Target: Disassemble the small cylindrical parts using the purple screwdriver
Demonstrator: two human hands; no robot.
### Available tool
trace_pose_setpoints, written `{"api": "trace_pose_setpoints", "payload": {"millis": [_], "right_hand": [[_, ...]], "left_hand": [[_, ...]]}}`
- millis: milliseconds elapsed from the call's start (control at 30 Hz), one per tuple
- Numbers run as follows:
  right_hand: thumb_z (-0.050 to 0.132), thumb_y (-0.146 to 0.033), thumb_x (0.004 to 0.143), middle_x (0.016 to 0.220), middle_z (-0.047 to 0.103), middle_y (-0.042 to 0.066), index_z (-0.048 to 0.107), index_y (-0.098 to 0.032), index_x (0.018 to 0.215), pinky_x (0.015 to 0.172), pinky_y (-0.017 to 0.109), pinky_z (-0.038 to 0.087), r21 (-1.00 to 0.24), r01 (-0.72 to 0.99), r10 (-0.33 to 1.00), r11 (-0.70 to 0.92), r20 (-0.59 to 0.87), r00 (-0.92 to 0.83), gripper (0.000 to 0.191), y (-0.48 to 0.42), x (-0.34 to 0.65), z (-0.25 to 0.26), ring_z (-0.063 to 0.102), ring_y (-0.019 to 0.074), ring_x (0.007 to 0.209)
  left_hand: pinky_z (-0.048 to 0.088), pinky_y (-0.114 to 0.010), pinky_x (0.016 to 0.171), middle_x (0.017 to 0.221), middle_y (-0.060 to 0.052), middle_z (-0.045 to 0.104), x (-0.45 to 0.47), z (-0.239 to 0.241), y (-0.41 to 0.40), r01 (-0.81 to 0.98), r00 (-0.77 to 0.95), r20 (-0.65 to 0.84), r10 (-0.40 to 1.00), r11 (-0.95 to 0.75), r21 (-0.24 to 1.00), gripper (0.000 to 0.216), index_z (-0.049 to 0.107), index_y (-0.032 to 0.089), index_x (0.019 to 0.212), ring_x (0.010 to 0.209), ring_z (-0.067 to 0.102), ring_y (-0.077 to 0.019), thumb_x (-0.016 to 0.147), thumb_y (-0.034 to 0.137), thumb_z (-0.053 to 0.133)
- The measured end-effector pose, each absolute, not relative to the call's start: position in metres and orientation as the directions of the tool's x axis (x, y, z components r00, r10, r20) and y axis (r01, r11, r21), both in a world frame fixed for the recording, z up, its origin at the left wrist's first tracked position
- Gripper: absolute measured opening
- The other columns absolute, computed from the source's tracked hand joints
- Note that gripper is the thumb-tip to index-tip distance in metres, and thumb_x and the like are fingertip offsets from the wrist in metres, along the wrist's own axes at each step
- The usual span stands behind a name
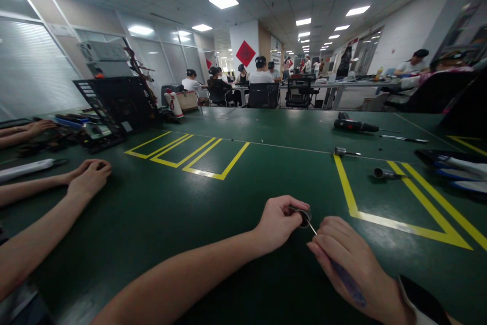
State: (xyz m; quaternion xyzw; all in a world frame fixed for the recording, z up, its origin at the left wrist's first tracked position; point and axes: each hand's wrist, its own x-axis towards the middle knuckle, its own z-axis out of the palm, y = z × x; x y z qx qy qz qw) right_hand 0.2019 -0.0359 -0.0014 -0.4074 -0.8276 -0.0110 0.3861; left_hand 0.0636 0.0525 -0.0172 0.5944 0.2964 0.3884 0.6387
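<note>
Just above the green table, my left hand grips a small round metal piece with an open end between thumb and fingers. In my right hand is a thin screwdriver, its translucent purplish handle lying under the palm. The bright shaft points up and left, and its tip reaches the opening of the metal piece. How deep the tip sits I cannot tell. Both hands are closed and close together.
Two metal sockets with shanks lie to the right by the yellow tape. Beyond them are a power screwdriver and a thin metal rod. Another person's hands rest at left, near a black metal case.
</note>
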Motion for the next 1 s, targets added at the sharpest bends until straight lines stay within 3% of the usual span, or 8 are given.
{"api": "trace_pose_setpoints", "payload": {"millis": [133,300,400,467,567,667,833,1000], "right_hand": [[0.047,-0.009,0.085,0.065,0.058,0.002,0.055,-0.020,0.076,0.058,0.030,0.046,-0.376,0.628,0.663,0.681,0.682,-0.309,0.017,-0.037,0.205,0.002,0.053,0.0158,0.061],[0.046,-0.017,0.089,0.064,0.058,0.002,0.055,-0.022,0.072,0.052,0.027,0.046,-0.581,0.588,0.772,0.563,0.624,-0.122,0.020,-0.034,0.211,-0.001,0.056,0.0150,0.058],[0.052,-0.024,0.087,0.077,0.064,0.003,0.060,-0.023,0.087,0.058,0.027,0.051,-0.701,0.525,0.848,0.482,0.524,-0.078,0.009,-0.030,0.214,-0.005,0.062,0.0168,0.068],[0.051,-0.028,0.087,0.084,0.066,0.003,0.062,-0.025,0.096,0.065,0.028,0.053,-0.765,0.470,0.882,0.440,0.467,-0.066,0.014,-0.029,0.215,-0.007,0.065,0.0187,0.077],[0.043,-0.032,0.091,0.085,0.067,0.003,0.063,-0.027,0.095,0.068,0.030,0.053,-0.828,0.399,0.909,0.394,0.415,-0.036,0.021,-0.028,0.216,-0.009,0.065,0.0194,0.080],[0.044,-0.035,0.090,0.083,0.067,0.003,0.062,-0.026,0.091,0.067,0.031,0.052,-0.867,0.380,0.937,0.322,0.350,0.004,0.020,-0.028,0.217,-0.011,0.064,0.0199,0.078],[0.046,-0.037,0.087,0.080,0.064,0.004,0.057,-0.024,0.086,0.063,0.032,0.051,-0.902,0.360,0.965,0.239,0.263,0.019,0.017,-0.029,0.214,-0.011,0.063,0.0202,0.074],[0.046,-0.038,0.087,0.078,0.063,0.004,0.054,-0.023,0.080,0.063,0.032,0.050,-0.898,0.367,0.967,0.240,0.252,-0.015,0.018,-0.029,0.210,-0.009,0.062,0.0196,0.072]], "left_hand": [[0.052,-0.032,0.079,0.094,-0.009,0.069,0.061,-0.019,0.061,-0.158,0.487,0.128,0.864,-0.057,0.986,0.018,0.066,0.012,0.081,0.086,0.065,-0.0175,0.072,0.001,0.055],[0.049,-0.034,0.083,0.099,-0.007,0.065,0.053,-0.021,0.076,-0.080,0.455,0.028,0.890,0.010,0.997,0.030,0.064,0.016,0.100,0.089,0.063,-0.0173,0.073,0.003,0.058],[0.048,-0.035,0.085,0.099,-0.006,0.063,0.050,-0.024,0.082,-0.038,0.482,-0.010,0.876,0.032,0.999,0.051,0.060,0.018,0.108,0.091,0.062,-0.0181,0.064,-0.007,0.059],[0.048,-0.036,0.085,0.097,-0.006,0.063,0.051,-0.028,0.085,-0.033,0.491,0.001,0.871,0.017,0.999,0.054,0.059,0.017,0.109,0.090,0.062,-0.0177,0.062,-0.010,0.058],[0.048,-0.036,0.084,0.099,-0.006,0.061,0.050,-0.032,0.090,-0.019,0.512,0.099,0.853,-0.104,0.994,0.043,0.059,0.016,0.107,0.090,0.061,-0.0177,0.067,-0.002,0.062],[0.048,-0.035,0.082,0.108,-0.007,0.054,0.048,-0.034,0.094,0.095,0.536,0.204,0.819,-0.299,0.950,0.048,0.059,0.018,0.109,0.093,0.057,-0.0186,0.065,0.002,0.069],[0.044,-0.036,0.080,0.102,-0.005,0.055,0.045,-0.027,0.096,0.373,0.555,0.272,0.786,-0.527,0.764,0.037,0.062,0.019,0.097,0.096,0.051,-0.0216,0.063,0.018,0.077],[0.036,-0.038,0.087,0.096,-0.002,0.058,0.046,-0.020,0.091,0.465,0.553,0.281,0.784,-0.571,0.677,0.034,0.054,0.020,0.090,0.095,0.049,-0.0212,0.065,0.028,0.076]]}}
